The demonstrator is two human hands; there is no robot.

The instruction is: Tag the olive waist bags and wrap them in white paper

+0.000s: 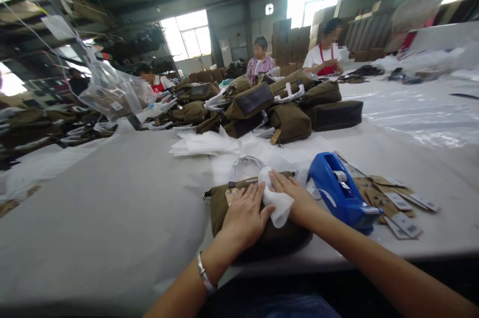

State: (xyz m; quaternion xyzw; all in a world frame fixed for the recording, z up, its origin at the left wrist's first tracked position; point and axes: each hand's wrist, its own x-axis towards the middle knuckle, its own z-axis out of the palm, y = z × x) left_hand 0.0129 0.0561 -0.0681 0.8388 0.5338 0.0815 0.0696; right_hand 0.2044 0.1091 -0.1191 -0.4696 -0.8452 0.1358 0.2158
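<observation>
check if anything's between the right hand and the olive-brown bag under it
Yes, a crumpled white sheet lies on the bag, and the right hand's fingers seem to rest partly on it. Nothing else visible stands between them.

Was a broad, pale-topped table (123, 218). Bore an olive bag (277, 239) at the near edge, a blue tape dispenser (350, 208) and barcoded tags (406, 224) to the right, white sheets (202, 145) and heaped olive bags (290, 121) farther off, clear plastic sheeting (419, 116) at far right.
</observation>
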